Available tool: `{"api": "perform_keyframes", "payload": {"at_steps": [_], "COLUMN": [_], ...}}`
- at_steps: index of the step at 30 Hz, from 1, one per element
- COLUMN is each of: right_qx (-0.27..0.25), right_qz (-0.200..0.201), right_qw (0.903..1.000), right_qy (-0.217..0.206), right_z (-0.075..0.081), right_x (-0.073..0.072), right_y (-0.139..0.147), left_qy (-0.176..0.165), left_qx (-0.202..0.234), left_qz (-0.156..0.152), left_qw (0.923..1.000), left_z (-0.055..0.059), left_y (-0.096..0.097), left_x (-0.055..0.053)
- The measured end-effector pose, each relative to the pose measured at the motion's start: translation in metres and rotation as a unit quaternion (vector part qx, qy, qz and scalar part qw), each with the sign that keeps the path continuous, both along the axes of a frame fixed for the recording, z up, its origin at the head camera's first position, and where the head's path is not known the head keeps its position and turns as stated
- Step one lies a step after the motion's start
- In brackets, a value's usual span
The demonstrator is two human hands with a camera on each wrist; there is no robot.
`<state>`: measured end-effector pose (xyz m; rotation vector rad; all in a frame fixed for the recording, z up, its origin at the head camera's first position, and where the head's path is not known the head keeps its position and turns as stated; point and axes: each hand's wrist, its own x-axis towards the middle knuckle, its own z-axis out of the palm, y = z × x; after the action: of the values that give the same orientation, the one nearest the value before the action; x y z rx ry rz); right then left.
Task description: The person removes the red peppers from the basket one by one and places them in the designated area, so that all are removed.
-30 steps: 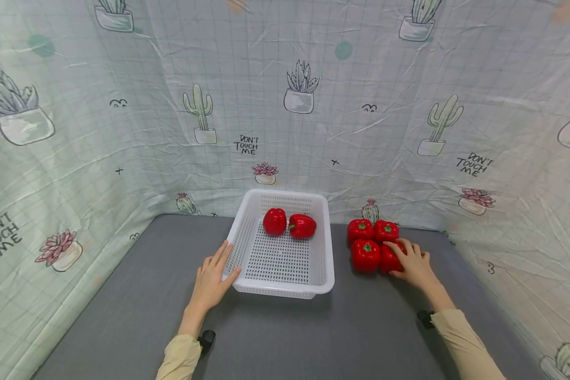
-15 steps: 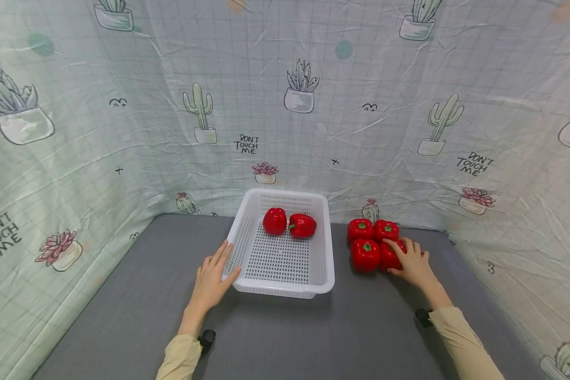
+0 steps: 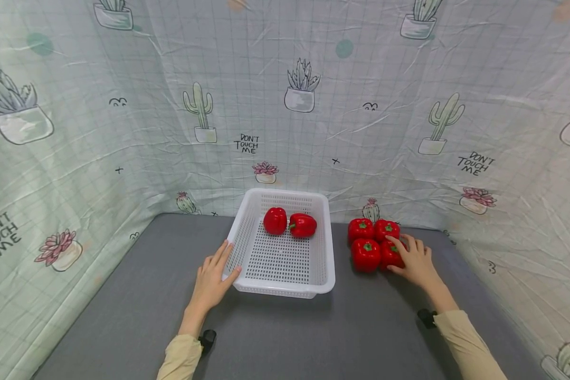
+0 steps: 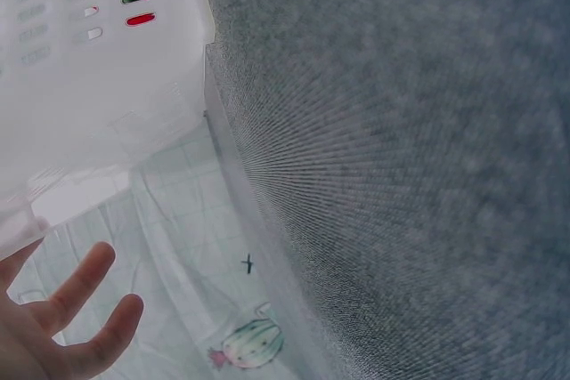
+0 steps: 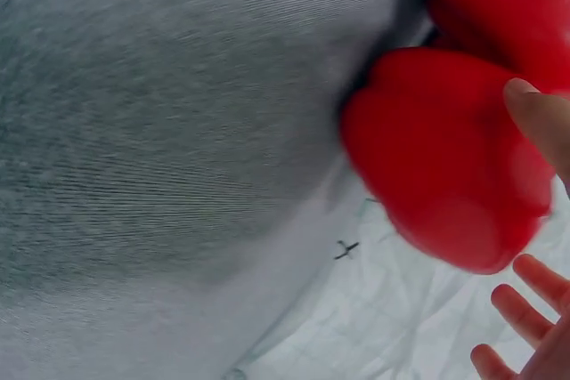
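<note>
A white perforated plastic basket stands mid-table with two red bell peppers inside: one upright and one on its side. My left hand rests against the basket's left rim, fingers spread and fairly straight. To the right of the basket, several red bell peppers sit close together in a block. My right hand curves its thumb and index finger round the front-right bell pepper. In the right wrist view its thumb touches that pepper, while other fingers stand apart from it.
Beside the held pepper stand the front-left bell pepper, the back-left one and the back-right one. A grey cloth covers the table. Behind and at both sides hangs a cactus-print curtain.
My right hand has shifted slightly at the front-right pepper, uncovering more of its top and stem. The left hand and the basket have stayed in place.
</note>
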<state>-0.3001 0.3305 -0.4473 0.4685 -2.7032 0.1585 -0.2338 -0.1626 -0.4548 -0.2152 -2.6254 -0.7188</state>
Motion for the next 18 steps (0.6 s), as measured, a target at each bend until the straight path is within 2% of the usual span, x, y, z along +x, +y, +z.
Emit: {"api": "perform_keyframes", "payload": {"at_steps": [6,14,18], "right_qx": [-0.014,-0.039,-0.043], "right_qz": [0.019,0.049,0.071], "right_qw": [0.9992,0.998,0.9965], "right_qy": [0.031,0.004,0.006], "right_z": [0.017,0.038,0.047], "right_x": [0.006,0.019,0.021], "right_y": [-0.016,-0.05,-0.067], "left_qy": [0.008,0.001,0.009], "left_qx": [0.002,0.004,0.003], "left_qz": [0.001,0.0,0.0], "left_qw": [1.0,1.0,1.0], "left_z": [-0.001,-0.003,-0.003], "left_y": [0.0,-0.001,0.0], "left_x": [-0.001,-0.001,-0.001]}}
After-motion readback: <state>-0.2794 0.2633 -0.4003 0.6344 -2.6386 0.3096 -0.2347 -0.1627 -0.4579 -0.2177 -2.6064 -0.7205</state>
